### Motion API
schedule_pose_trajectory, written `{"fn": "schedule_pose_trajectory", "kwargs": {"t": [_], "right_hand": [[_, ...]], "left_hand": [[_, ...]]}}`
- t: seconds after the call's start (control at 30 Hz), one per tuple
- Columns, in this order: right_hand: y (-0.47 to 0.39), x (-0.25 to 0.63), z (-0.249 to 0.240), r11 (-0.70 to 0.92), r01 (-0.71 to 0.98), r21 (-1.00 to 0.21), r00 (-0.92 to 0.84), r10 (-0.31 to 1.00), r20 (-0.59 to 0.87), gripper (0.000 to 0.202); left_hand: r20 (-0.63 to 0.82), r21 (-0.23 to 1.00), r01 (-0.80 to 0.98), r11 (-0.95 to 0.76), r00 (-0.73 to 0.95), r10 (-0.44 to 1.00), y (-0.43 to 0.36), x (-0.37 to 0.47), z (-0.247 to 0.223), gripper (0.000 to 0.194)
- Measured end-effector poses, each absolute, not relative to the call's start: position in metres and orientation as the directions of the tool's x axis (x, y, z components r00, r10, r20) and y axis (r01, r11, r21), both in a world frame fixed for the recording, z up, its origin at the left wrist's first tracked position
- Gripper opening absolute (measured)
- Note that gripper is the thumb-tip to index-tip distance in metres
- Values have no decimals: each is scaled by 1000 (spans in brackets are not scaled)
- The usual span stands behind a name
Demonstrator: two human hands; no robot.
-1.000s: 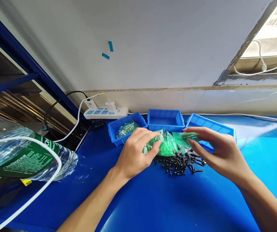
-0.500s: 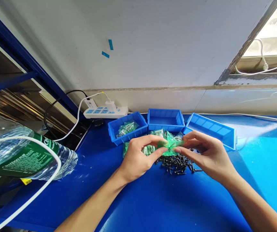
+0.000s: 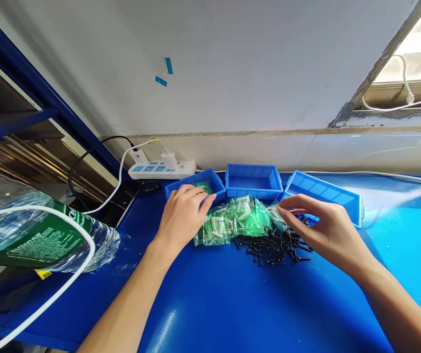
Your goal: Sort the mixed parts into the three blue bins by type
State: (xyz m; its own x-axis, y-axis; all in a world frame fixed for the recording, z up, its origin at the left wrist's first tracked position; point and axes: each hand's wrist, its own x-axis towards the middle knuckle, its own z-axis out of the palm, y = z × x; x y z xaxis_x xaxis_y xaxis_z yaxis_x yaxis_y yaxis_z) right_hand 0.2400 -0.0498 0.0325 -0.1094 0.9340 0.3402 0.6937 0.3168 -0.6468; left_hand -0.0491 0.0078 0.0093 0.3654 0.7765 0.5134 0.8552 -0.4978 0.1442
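My left hand (image 3: pixel 184 213) is over the front edge of the left blue bin (image 3: pixel 215 184), its fingertips in front of green packets inside; whether it holds anything is hidden. My right hand (image 3: pixel 315 220) hovers above the right side of a black screw pile (image 3: pixel 274 247), thumb and forefinger by a clear packet (image 3: pixel 277 215) at the pile's back; I cannot tell if they grip it. Green-tinted packets with pale plugs (image 3: pixel 219 225) lie between the hands, in front of the bins.
A middle blue bin (image 3: pixel 253 181) and a right blue bin (image 3: pixel 330 196) stand along the wall. A power strip (image 3: pixel 162 170) lies at the back left. A large bottle (image 3: pixel 44 235) and a white cable (image 3: pixel 90 250) fill the left side.
My hands have moved apart. The green packet they held between them is out of them, and my left hand has gone left to the left bin. My right hand has shifted slightly right.
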Motion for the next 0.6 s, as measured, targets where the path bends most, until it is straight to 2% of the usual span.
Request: {"fn": "schedule_pose_trajectory", "kwargs": {"t": [0.13,0.27,0.43,0.6], "right_hand": [[-50,245,31,367,781,-506,-241,924,298,20],[-49,246,29,446,802,-398,-382,894,233,37],[-47,247,20,446,840,-310,-389,892,230,44],[-45,248,19,441,842,-311,-375,893,251,45]], "left_hand": [[424,154,869,-471,372,825,0,-37,12,48],[356,153,882,-445,371,858,-6,-31,17,49],[324,144,905,-399,338,883,-7,-29,18,45],[334,127,906,-405,345,877,-6,-30,16,48]]}}
